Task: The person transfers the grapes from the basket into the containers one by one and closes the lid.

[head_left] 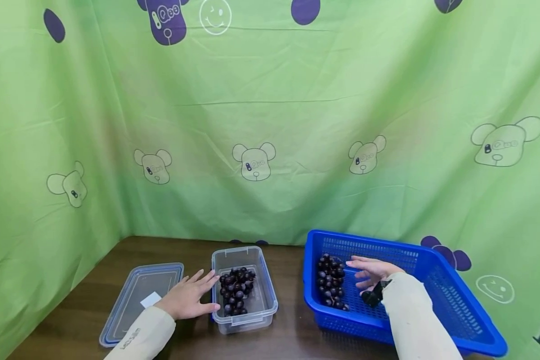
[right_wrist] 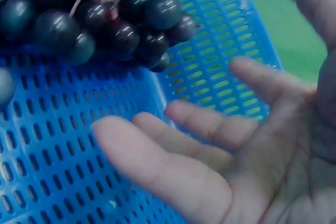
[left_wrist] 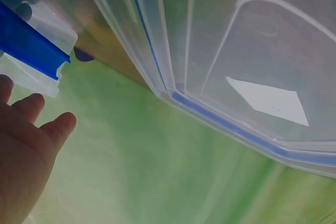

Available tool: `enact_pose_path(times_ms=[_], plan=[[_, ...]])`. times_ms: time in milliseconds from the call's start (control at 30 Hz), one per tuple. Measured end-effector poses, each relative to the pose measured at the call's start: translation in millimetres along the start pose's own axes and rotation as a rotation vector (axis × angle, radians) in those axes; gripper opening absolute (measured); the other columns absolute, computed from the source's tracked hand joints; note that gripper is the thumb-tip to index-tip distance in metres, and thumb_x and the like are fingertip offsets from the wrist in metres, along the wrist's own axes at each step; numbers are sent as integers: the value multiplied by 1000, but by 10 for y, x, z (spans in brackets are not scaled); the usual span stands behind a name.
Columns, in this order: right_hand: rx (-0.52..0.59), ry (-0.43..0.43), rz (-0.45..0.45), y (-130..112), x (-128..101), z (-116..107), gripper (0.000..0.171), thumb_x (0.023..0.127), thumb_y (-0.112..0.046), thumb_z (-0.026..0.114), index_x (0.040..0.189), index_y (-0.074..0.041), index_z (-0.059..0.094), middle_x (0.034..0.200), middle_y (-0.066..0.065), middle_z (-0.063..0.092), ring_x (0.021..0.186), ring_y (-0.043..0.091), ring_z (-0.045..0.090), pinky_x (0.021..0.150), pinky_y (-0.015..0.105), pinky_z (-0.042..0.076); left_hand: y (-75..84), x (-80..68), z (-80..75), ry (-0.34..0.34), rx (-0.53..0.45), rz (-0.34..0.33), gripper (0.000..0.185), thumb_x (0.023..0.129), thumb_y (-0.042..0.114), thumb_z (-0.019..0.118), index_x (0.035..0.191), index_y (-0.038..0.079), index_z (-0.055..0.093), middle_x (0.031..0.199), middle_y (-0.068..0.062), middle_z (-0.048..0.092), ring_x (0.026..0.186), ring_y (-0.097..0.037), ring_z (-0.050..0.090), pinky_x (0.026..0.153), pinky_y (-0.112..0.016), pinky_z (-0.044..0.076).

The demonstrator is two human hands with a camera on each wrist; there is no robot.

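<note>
In the head view my left hand (head_left: 190, 296) touches the left rim of a clear plastic food container (head_left: 263, 295), its fingers spread. A bunch of dark grapes (head_left: 236, 287) lies inside that container. Over the blue plastic basket (head_left: 450, 285), my right hand (head_left: 372, 272) is held with fingers apart and nothing in it. Just left of it, a second bunch of dark grapes (head_left: 330, 282) lies along the basket's left side. The right wrist view shows the open palm (right_wrist: 278, 150) beside those grapes (right_wrist: 110, 19), with a gap between.
A clear lid (head_left: 139, 285) with a blue seal and a white label (head_left: 150, 300) lies on the brown table (head_left: 292, 320) left of the container. Green printed cloth (head_left: 270, 125) hangs behind and at the sides. The basket's tall rim stands around the right hand.
</note>
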State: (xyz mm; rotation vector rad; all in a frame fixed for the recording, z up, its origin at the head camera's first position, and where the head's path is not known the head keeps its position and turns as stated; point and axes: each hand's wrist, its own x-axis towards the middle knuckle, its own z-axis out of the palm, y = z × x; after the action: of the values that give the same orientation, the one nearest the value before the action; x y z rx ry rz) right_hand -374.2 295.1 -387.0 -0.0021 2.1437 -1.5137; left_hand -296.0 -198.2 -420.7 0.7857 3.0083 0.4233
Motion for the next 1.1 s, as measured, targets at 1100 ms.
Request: enact_pose_path(times_ms=[1100], plan=[[-560,108,-32,-229,422,657,107,79,-26,74,143,19,0,146,42,9,135,55,13,109,59,21,8,-3,-32,10,24,13,77,90,57,52,144,4,42,149,-15,38,136,-46,29,102,-68,25]])
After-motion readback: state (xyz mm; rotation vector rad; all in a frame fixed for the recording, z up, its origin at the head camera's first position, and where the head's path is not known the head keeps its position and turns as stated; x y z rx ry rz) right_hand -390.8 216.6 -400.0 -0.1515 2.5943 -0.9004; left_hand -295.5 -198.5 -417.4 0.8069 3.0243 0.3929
